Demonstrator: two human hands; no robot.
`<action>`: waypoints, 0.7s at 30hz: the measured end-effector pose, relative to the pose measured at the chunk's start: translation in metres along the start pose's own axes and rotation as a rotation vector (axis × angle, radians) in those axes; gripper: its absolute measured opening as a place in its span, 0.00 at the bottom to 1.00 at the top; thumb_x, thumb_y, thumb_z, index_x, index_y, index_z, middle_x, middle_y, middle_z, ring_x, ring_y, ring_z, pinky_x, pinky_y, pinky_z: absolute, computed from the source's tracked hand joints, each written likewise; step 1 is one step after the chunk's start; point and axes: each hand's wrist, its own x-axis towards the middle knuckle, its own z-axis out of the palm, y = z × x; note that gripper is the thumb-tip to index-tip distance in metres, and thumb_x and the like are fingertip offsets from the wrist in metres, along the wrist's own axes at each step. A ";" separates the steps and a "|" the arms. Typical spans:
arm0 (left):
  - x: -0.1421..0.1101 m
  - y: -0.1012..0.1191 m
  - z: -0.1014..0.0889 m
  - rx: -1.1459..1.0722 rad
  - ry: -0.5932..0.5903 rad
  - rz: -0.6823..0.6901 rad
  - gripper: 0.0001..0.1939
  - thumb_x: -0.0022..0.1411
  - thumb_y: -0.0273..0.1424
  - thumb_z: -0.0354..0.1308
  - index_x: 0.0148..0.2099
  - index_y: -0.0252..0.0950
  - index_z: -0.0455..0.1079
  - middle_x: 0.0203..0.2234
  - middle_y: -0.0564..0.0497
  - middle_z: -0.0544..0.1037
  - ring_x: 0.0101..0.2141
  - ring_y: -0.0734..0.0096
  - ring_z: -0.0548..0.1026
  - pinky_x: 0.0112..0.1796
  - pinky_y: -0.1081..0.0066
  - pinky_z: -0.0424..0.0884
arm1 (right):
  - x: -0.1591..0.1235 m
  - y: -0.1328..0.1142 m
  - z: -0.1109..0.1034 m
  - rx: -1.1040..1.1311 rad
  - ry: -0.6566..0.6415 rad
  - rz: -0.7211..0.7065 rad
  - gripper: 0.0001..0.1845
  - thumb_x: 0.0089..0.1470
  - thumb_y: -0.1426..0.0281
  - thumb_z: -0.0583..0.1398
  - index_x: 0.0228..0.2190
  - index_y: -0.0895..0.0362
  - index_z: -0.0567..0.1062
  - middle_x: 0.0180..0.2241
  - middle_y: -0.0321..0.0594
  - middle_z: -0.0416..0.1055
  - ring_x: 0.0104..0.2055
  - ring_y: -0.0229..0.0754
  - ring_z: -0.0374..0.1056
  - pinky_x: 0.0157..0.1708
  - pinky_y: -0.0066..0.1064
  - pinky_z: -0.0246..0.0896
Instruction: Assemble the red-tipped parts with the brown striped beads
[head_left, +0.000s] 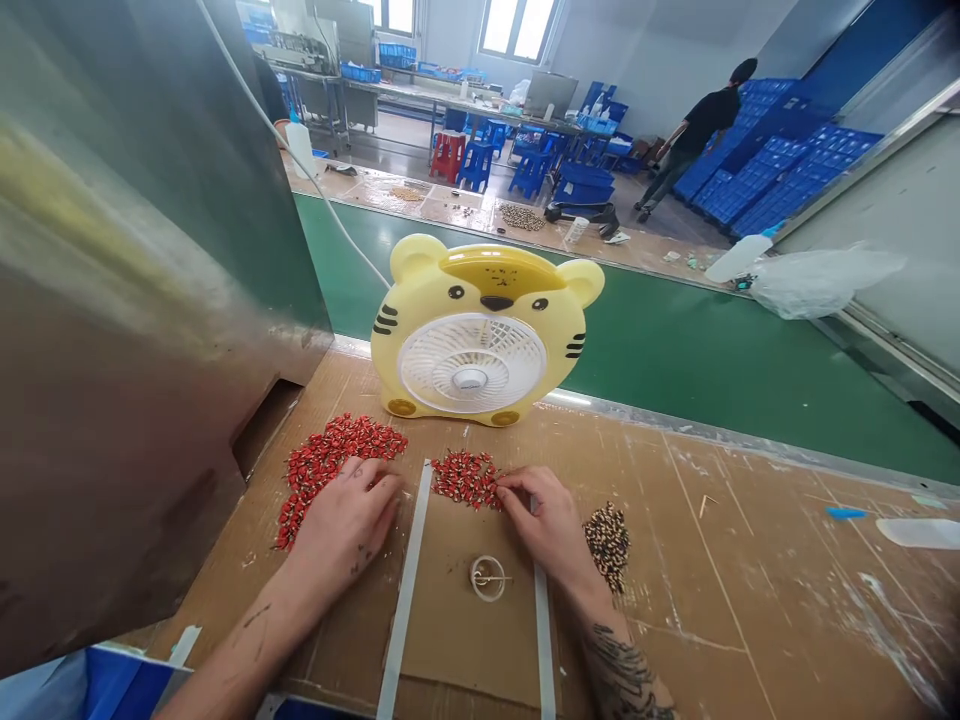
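Note:
My left hand [349,520] rests palm down on the right edge of a heap of small red parts [330,470], its fingers curled among them. My right hand [544,525] reaches left, with its fingertips at a smaller heap of the same red parts [465,478]. Between my hands runs a white strip [405,590], and a second white strip [544,640] lies under my right wrist. A small pale ring [487,578] sits on a cardboard sheet [465,620] between the strips. A speckled dark-and-gold heap of small parts [607,545] lies right of my right hand. Whatever my fingertips may pinch is hidden.
A yellow tiger-shaped fan [476,335] stands on the brown work surface [712,600], backed by a green conveyor belt [675,370]. A metal panel [135,350] rises at left. Beyond, a co-worker [694,130] stands near stacked blue crates [772,165].

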 end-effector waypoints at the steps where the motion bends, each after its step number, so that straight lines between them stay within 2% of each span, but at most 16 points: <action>1: -0.002 -0.005 -0.004 0.098 -0.060 -0.013 0.12 0.65 0.25 0.50 0.42 0.38 0.76 0.41 0.43 0.77 0.43 0.56 0.71 0.45 0.58 0.68 | 0.000 0.000 0.003 -0.008 -0.002 -0.022 0.08 0.58 0.69 0.59 0.31 0.54 0.79 0.33 0.42 0.76 0.39 0.48 0.69 0.41 0.38 0.64; 3: -0.004 -0.012 -0.009 0.204 -0.178 -0.045 0.13 0.64 0.22 0.50 0.40 0.37 0.76 0.39 0.42 0.76 0.41 0.56 0.71 0.44 0.60 0.68 | 0.000 0.000 0.006 -0.010 0.018 -0.043 0.09 0.59 0.69 0.58 0.32 0.54 0.80 0.32 0.43 0.76 0.39 0.48 0.69 0.41 0.39 0.63; 5: -0.003 -0.014 -0.011 0.214 -0.272 -0.041 0.13 0.63 0.21 0.49 0.40 0.36 0.75 0.39 0.42 0.75 0.40 0.57 0.71 0.43 0.61 0.67 | -0.002 -0.003 0.003 0.008 0.064 -0.047 0.10 0.61 0.68 0.58 0.33 0.54 0.80 0.31 0.43 0.76 0.38 0.48 0.68 0.39 0.38 0.63; 8: 0.001 -0.013 -0.011 0.197 -0.329 -0.012 0.12 0.65 0.21 0.49 0.40 0.34 0.74 0.38 0.43 0.76 0.39 0.58 0.72 0.42 0.62 0.66 | -0.010 -0.005 -0.012 0.055 0.097 -0.037 0.11 0.62 0.66 0.57 0.34 0.54 0.80 0.32 0.42 0.76 0.37 0.46 0.68 0.38 0.36 0.62; 10: 0.005 -0.012 -0.009 0.208 -0.317 -0.013 0.13 0.66 0.22 0.48 0.40 0.34 0.75 0.36 0.43 0.77 0.39 0.57 0.72 0.42 0.63 0.66 | -0.020 -0.005 -0.023 0.077 0.049 -0.013 0.12 0.63 0.65 0.57 0.34 0.54 0.79 0.32 0.41 0.75 0.35 0.45 0.69 0.36 0.34 0.62; 12: 0.007 -0.013 -0.008 0.190 -0.283 -0.015 0.14 0.67 0.23 0.48 0.39 0.35 0.75 0.35 0.43 0.77 0.38 0.59 0.73 0.40 0.64 0.66 | -0.032 -0.005 -0.031 0.086 -0.058 0.012 0.12 0.63 0.64 0.57 0.33 0.54 0.78 0.30 0.39 0.74 0.33 0.44 0.69 0.33 0.33 0.61; 16: 0.006 -0.016 -0.007 0.093 -0.211 0.013 0.14 0.67 0.25 0.48 0.36 0.37 0.75 0.32 0.46 0.77 0.36 0.62 0.73 0.39 0.67 0.67 | -0.055 -0.005 -0.034 0.114 -0.259 0.016 0.12 0.63 0.64 0.56 0.33 0.54 0.78 0.30 0.38 0.74 0.32 0.43 0.69 0.33 0.32 0.62; 21: 0.006 -0.012 -0.013 0.105 -0.143 0.023 0.14 0.67 0.25 0.47 0.35 0.36 0.73 0.35 0.45 0.77 0.39 0.62 0.73 0.41 0.66 0.67 | -0.065 -0.007 -0.022 0.166 -0.307 0.025 0.09 0.61 0.63 0.60 0.36 0.54 0.78 0.29 0.37 0.74 0.31 0.41 0.70 0.32 0.30 0.63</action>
